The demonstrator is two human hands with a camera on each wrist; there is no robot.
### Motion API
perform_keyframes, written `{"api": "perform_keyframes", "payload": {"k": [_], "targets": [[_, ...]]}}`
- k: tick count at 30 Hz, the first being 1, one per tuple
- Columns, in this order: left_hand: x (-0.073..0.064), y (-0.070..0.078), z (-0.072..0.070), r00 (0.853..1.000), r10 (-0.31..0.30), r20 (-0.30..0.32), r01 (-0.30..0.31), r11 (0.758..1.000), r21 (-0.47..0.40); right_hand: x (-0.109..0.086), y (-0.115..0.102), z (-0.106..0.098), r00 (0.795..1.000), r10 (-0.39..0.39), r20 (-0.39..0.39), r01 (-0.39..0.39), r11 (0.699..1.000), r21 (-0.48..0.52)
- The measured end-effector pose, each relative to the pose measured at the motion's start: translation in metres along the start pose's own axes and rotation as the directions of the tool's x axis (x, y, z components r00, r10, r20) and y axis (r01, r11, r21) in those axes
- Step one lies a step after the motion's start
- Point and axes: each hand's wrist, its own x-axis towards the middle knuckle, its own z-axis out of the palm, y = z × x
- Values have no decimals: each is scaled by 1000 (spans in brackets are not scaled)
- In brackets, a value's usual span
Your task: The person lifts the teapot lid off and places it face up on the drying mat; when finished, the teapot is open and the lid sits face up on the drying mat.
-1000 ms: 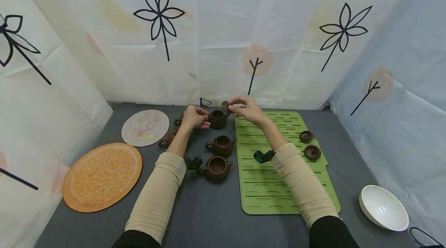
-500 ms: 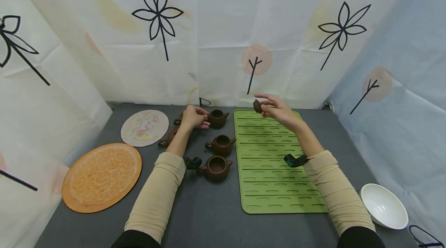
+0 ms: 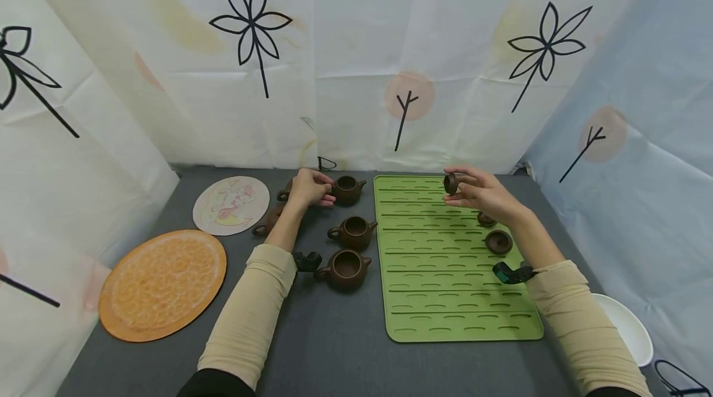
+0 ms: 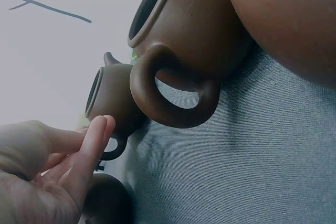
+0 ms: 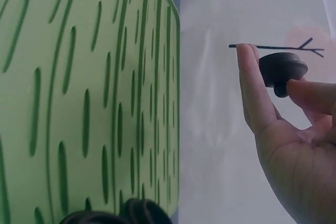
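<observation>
My right hand pinches a small dark-brown teapot lid over the far part of the green mat; the right wrist view shows the lid between thumb and fingers, its knob by the thumb. With thumb and fingers at its handle, my left hand holds the farthest lidless brown teapot. Closer to me stand two more lidless teapots, a middle one and a near one. Other brown teapots are partly hidden behind the left hand and forearm.
Two teapot lids, a far one and a nearer one, lie on the mat's right side. At left are a round printed mat and an orange round mat. A white bowl stands partly behind the right sleeve.
My right hand has carried the lid from beside the farthest teapot's spout rightward across the green mat, turning it on the way. The left hand has stayed at the teapot.
</observation>
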Motion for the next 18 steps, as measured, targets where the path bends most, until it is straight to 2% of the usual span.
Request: {"api": "perform_keyframes", "payload": {"k": [4,11,18], "targets": [[0,0,0,1000,1,2,-1,1000,2,-10,9,-6,999,45,6,-45,998,44],[3,-1,1,1000,7,-1,-7,1000,8,-22,27,-10,990,139,-21,-140,989,-47],[3,-1,1,1000,0,-8,0,1000,17,-26,42,-12,989,146,-4,-146,983,-112]]}}
